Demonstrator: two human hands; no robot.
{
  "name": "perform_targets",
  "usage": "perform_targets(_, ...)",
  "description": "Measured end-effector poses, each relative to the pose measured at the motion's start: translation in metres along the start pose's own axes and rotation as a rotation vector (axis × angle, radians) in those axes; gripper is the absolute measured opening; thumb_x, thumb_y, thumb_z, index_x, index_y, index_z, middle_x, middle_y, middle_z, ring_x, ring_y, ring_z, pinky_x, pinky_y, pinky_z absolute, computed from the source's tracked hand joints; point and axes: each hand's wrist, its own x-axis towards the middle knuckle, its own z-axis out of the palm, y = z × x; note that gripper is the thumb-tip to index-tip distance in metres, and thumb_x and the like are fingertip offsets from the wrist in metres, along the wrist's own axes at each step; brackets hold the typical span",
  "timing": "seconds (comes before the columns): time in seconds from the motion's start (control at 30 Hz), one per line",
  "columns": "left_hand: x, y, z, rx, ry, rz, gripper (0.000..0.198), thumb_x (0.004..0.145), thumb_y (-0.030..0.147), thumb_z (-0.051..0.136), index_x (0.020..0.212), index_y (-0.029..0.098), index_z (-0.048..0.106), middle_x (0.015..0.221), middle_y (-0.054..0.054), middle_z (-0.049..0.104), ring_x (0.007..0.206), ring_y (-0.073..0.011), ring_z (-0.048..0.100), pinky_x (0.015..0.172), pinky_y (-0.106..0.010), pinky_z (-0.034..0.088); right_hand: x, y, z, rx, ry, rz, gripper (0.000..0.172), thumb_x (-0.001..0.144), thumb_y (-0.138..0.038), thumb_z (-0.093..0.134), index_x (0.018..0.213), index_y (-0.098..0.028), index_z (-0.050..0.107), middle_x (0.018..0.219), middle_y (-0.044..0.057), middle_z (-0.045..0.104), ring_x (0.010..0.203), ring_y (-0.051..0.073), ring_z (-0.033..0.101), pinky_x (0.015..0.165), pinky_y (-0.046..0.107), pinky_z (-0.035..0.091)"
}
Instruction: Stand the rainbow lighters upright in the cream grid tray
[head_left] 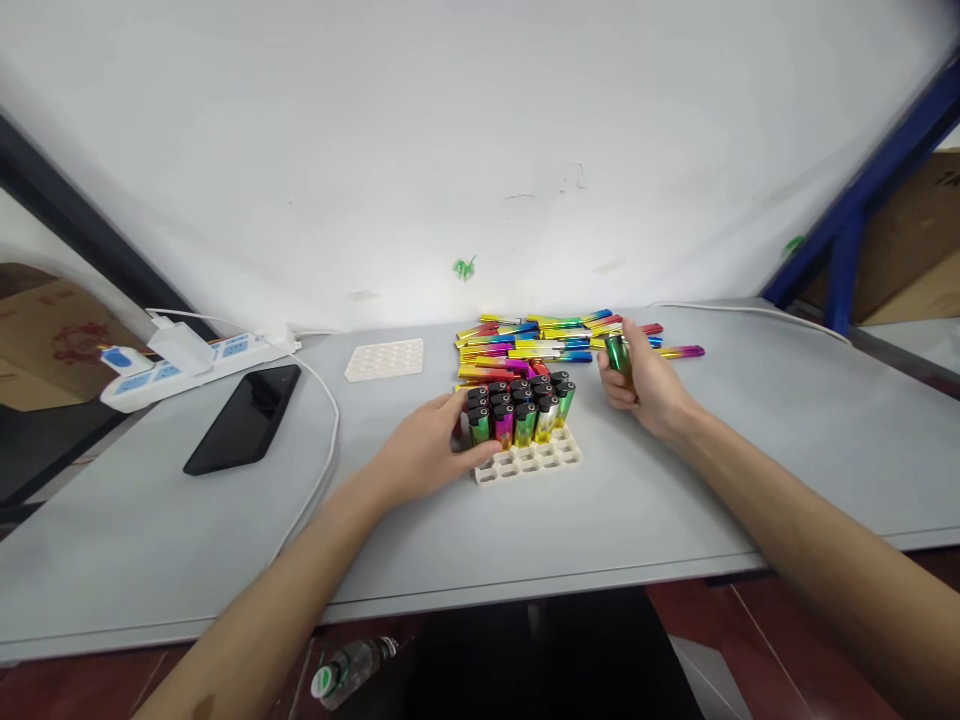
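Several lighters (pixel 524 425) with black tops and shiny green, purple, silver and yellow bodies stand upright in rows in a cream tray with slots (pixel 529 464). My left hand (pixel 431 445) is curled round the left end of these rows, thumb in front and fingers at the side and behind, partly hidden. To the right of the tray, my right hand (pixel 641 385) is closed round a green lighter (pixel 618 354), held above the table. Behind the tray lies a loose pile of shiny multicoloured slim pieces (pixel 525 347); their exact kind is hard to make out.
A second pale slotted tray (pixel 385 359) lies flat at the back left. Farther left are a black phone (pixel 244 418), a white power strip (pixel 199 362) and a cable (pixel 334 420). A white wall bounds the grey table (pixel 540 555); a plastic bottle (pixel 352 672) lies below.
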Motion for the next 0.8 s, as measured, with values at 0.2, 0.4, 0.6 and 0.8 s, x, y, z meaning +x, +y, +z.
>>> perform_targets(0.2,0.0,-0.0013,0.0006,-0.002,-0.009,-0.007,0.051,0.084,0.059,0.057,0.117,0.02,0.052,0.11,-0.009,0.066,0.096,-0.0277,0.061,0.079,-0.04,0.049,-0.0008,-0.0008,-0.0026,0.023,0.029,0.0,0.064,0.081,-0.082,0.035,0.057,-0.022,0.033,0.048,-0.007,0.021,0.038,0.007,0.013,0.037,0.025,0.01)
perform_targets(0.4,-0.0001,-0.0027,0.0017,-0.019,-0.004,0.006,0.052,0.084,0.056,0.059,0.122,0.022,0.05,0.113,-0.008,0.066,0.1,-0.0275,0.062,0.081,-0.039,0.05,0.0009,-0.0009,-0.0017,-0.012,0.088,0.027,0.052,0.087,-0.062,0.043,0.055,-0.023,0.029,0.047,-0.007,0.019,0.038,0.007,0.01,0.036,0.026,0.008)
perform_targets(0.6,0.0001,-0.0031,0.0017,-0.014,-0.002,0.002,0.05,0.083,0.057,0.059,0.117,0.021,0.052,0.11,-0.009,0.067,0.096,-0.0272,0.062,0.079,-0.04,0.05,-0.0015,-0.0012,0.0002,0.0,0.08,0.014,0.045,0.089,-0.05,0.041,0.054,-0.023,0.03,0.048,-0.006,0.019,0.039,0.008,0.011,0.036,0.024,0.009)
perform_targets(0.8,0.0002,-0.0033,0.0021,-0.011,0.01,0.014,0.051,0.083,0.057,0.058,0.119,0.022,0.052,0.11,-0.009,0.067,0.096,-0.0274,0.063,0.079,-0.039,0.05,-0.0009,0.0004,-0.0001,-0.013,0.072,0.003,0.044,0.088,-0.048,0.041,0.054,-0.023,0.031,0.047,-0.006,0.02,0.039,0.008,0.011,0.036,0.024,0.01)
